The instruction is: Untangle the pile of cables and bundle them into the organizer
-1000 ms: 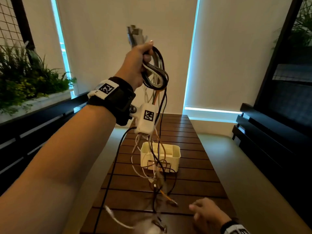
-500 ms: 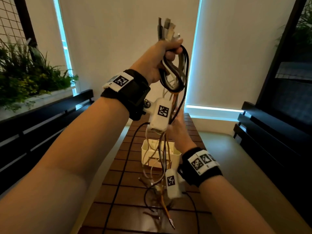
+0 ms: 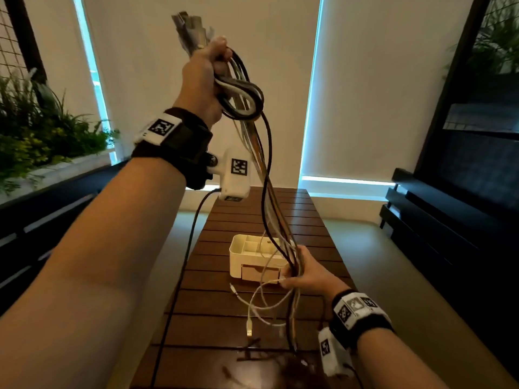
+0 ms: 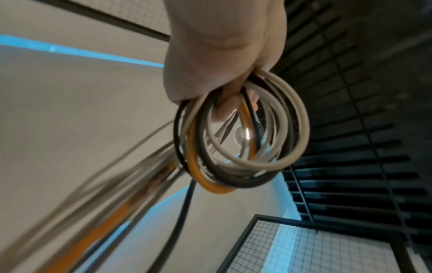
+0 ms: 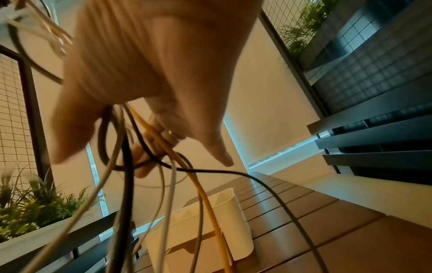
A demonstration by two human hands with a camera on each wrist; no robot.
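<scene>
Loose cable ends (image 3: 254,313) sat nearest: white and orange tails with small plugs drooped onto the dark wooden slatted table (image 3: 323,237), some dark clutter blurred at bottom edge, couldn't identify it. Right hand (image 3: 307,272) was low over the table, fingers curled around the hanging run of cables (image 3: 269,209), thumb side toward the camera; right wrist view showed black, white, grey and orange strands passing through that grip (image 5: 145,140), picture motion-blurred. White organizer (image 3: 238,265) stood on the table just behind the right hand, open top with dividers, a tan drawer front low on its near face, one thin white strand draped across it. Strands ran taut-ish from the right hand up to the left hand (image 3: 202,80), raised high. Left hand was closed tight on a coiled loop (image 4: 243,133) of black, grey, white and orange cable, plug ends (image 3: 191,29) sticking up above the fist. Planter with greenery (image 3: 36,130) was on the far left, roller blinds (image 3: 379,94) behind, dark slatted panel on the right.
</scene>
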